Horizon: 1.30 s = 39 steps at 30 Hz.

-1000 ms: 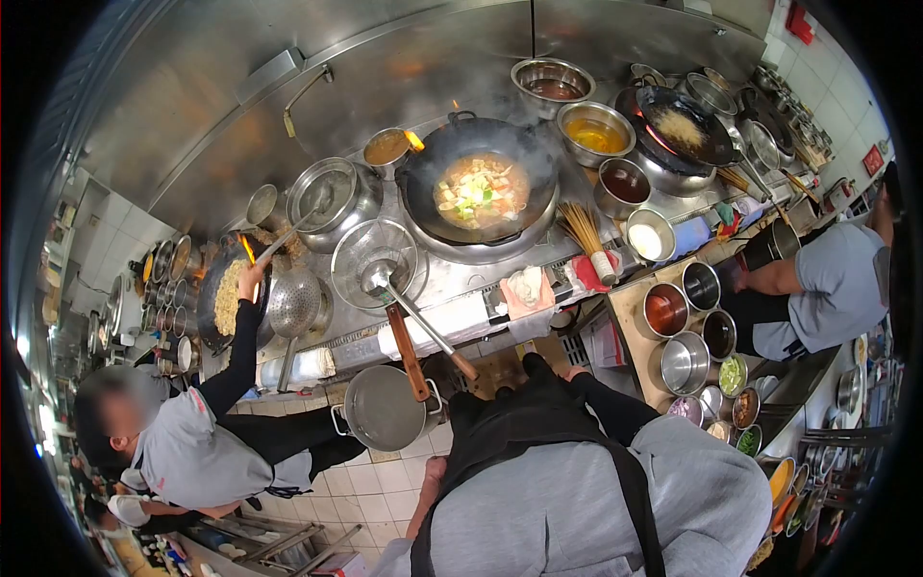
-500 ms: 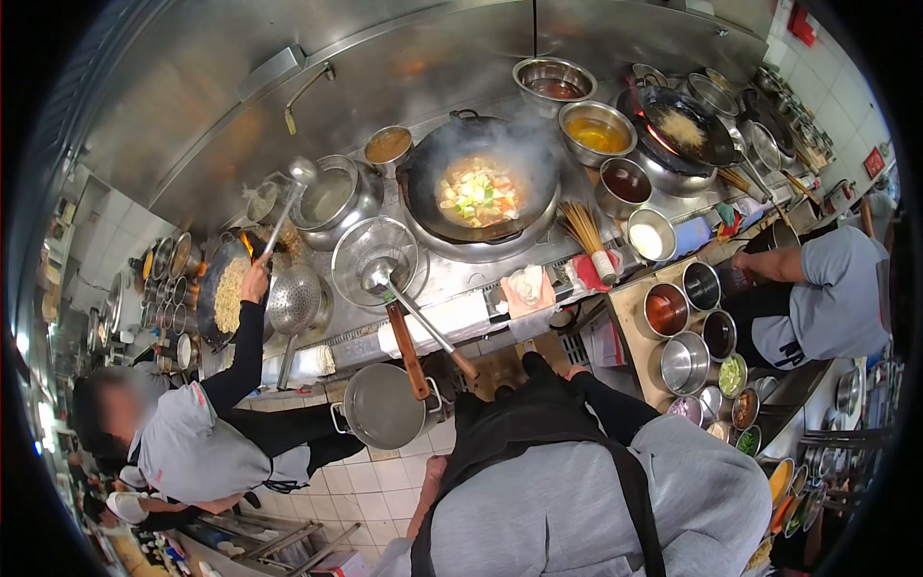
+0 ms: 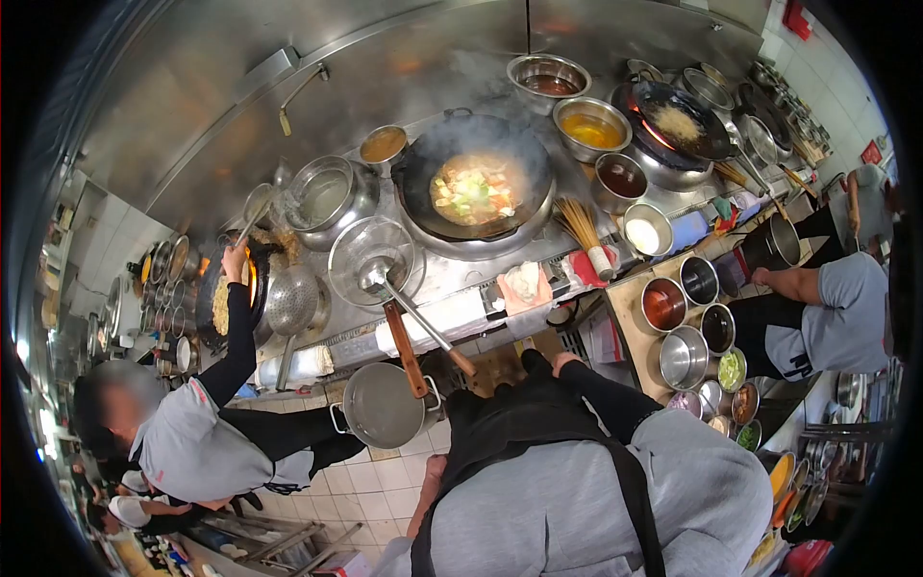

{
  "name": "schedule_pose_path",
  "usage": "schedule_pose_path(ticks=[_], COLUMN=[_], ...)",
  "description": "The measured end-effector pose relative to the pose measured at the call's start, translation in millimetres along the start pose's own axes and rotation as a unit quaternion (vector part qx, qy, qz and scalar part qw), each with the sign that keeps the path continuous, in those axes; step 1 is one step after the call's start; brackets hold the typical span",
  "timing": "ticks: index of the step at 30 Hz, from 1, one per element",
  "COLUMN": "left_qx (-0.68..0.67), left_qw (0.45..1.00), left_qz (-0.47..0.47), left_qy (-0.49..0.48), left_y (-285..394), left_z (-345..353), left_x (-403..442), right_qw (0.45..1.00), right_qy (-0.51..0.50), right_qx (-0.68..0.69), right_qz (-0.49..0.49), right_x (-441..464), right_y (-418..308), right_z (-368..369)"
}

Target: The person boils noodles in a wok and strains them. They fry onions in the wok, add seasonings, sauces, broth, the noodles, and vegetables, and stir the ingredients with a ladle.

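Note:
My right hand (image 3: 564, 363) is in front of my apron, just below the stove's front edge; its fingers are too small to read. My left hand (image 3: 436, 468) hangs low at my left side, beside the apron, with its fingers hard to make out. Ahead of me, a black wok (image 3: 413, 197) holds steaming chopped food (image 3: 476, 189). Left of the wok, a metal ladle (image 3: 376, 275) lies across a wire strainer (image 3: 348, 252). A wooden handle (image 3: 405, 348) extends over a two-handled pot (image 3: 385, 406) near the front edge.
At left, a co-worker's hand (image 3: 235, 260) holds a ladle over a flaming wok (image 3: 207, 313). Another co-worker's hand (image 3: 762, 277) is at right, near a pot (image 3: 772, 242). Sauce bowls (image 3: 664, 304), a bamboo brush (image 3: 582, 228) and a folded cloth (image 3: 523, 284) sit nearby.
My right hand has moved slightly up and left. The left co-worker's ladle has moved from the water pot toward their wok. At right, a co-worker and a dark pot have shifted.

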<state>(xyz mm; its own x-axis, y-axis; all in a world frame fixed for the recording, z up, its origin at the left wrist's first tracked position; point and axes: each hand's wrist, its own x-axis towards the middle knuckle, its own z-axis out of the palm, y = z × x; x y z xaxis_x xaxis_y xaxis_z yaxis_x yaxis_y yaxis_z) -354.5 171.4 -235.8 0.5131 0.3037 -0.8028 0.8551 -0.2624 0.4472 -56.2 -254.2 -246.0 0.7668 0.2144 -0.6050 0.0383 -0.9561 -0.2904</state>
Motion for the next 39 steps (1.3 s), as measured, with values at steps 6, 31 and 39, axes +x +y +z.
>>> schedule_pose_path(ticks=[6, 31, 39], left_qx=[0.041, 0.171, 0.027], left_qw=[0.999, 0.982, 0.999], left_qz=[0.020, 0.082, 0.015], left_qy=[-0.005, 0.014, -0.032], left_y=[10, 9, 9], left_z=[-3, 7, 5], left_x=[-17, -48, -43], right_qw=[0.911, 0.879, 0.845], right_qy=[-0.136, 0.004, 0.176], right_qx=[0.388, 0.432, 0.438], right_qz=[-0.034, -0.200, -0.252], right_x=[-29, 19, -69], right_y=[-120, -294, -178], right_z=[-88, -133, -184])
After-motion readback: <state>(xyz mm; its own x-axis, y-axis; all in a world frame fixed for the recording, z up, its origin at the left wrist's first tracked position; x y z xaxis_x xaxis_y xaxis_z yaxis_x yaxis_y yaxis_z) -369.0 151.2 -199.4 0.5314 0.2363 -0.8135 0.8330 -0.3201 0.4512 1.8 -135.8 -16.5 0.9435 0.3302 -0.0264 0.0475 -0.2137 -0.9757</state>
